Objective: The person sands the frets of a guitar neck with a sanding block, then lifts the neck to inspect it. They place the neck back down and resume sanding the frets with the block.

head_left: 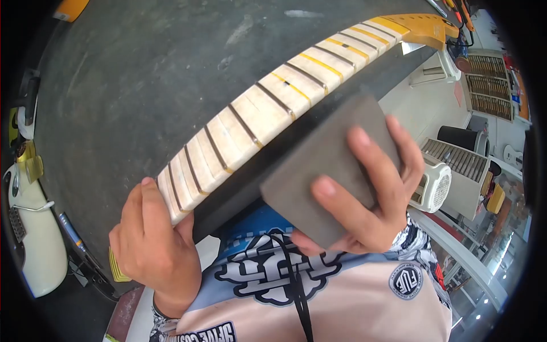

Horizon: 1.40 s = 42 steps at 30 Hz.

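Note:
A guitar neck (242, 122) with a pale fretboard and dark frets runs diagonally over the dark worktop (131, 85). Its orange headstock (427, 28) lies at the upper right. My left hand (154, 239) is wrapped round the lower-left end of the neck, fingers on the near edge of the fretboard and thumb beneath. In my right hand (370, 194) is a grey rectangular block (325, 171), held between fingers and thumb. The block is tilted, beside the neck on my body's side; whether it touches the neck's edge I cannot tell.
A cream guitar body (43, 245) lies at the far left, near a blue pen-like tool (72, 231). White stools (436, 185) and racks of slotted trays (489, 85) stand at the right. An orange object (71, 9) is at the top left.

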Available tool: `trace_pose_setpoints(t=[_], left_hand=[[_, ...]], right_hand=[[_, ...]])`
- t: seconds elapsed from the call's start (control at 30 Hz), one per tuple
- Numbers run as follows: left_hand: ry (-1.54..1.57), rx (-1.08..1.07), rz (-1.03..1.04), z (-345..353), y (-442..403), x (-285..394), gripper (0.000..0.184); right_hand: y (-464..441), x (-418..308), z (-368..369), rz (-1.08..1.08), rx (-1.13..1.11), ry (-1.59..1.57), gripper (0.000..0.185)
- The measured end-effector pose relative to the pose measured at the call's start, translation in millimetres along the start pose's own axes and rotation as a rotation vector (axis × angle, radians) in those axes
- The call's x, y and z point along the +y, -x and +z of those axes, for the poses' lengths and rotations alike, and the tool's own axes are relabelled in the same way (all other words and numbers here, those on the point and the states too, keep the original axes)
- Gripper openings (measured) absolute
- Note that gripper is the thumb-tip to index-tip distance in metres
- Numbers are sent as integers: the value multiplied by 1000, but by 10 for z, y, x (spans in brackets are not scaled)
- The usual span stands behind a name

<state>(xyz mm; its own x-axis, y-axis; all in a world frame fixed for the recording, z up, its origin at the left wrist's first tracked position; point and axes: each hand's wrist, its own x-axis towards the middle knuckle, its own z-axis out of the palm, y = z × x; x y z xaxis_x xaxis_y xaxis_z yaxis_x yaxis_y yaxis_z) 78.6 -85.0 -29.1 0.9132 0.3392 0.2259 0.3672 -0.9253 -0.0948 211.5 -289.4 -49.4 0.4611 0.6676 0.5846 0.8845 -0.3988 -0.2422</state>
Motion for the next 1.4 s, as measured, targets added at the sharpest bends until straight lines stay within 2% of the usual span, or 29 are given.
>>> trace_pose_setpoints(t=[0.07, 0.1, 0.23, 0.6, 0.7, 0.8, 0.83, 0.9, 1.03, 1.23, 1.4], left_hand=[[-6, -5, 8, 3, 7, -16, 46], [-12, -6, 16, 7, 9, -26, 46], [-37, 23, 21, 30, 18, -8, 46], [-57, 34, 28, 46, 39, -9, 50], [-71, 39, 11, 58, 48, 16, 50], [-44, 20, 4, 40, 35, 11, 50], [-62, 32, 19, 38, 43, 8, 50], [-92, 59, 37, 57, 69, 17, 49], [-88, 51, 31, 49, 51, 31, 48], [-52, 39, 24, 40, 37, 17, 47], [-12, 40, 31, 31, 2, -4, 47]], right_hand=[[173, -50, -31, 57, 52, -13, 61], [191, -52, 55, 54, 147, -8, 60], [147, -11, 214, 32, 285, -9, 59], [-206, 26, 371, 43, 235, -10, 53], [-487, -35, 611, 107, 432, -160, 42], [-573, 26, 595, 73, 379, -132, 44], [-526, 43, 445, 46, 259, -78, 46], [-320, 66, 266, 30, 153, -18, 48], [-170, -4, 210, 42, 163, 3, 49], [-566, -16, 417, 96, 205, -144, 47], [39, -45, 13, 121, 60, -10, 56]])
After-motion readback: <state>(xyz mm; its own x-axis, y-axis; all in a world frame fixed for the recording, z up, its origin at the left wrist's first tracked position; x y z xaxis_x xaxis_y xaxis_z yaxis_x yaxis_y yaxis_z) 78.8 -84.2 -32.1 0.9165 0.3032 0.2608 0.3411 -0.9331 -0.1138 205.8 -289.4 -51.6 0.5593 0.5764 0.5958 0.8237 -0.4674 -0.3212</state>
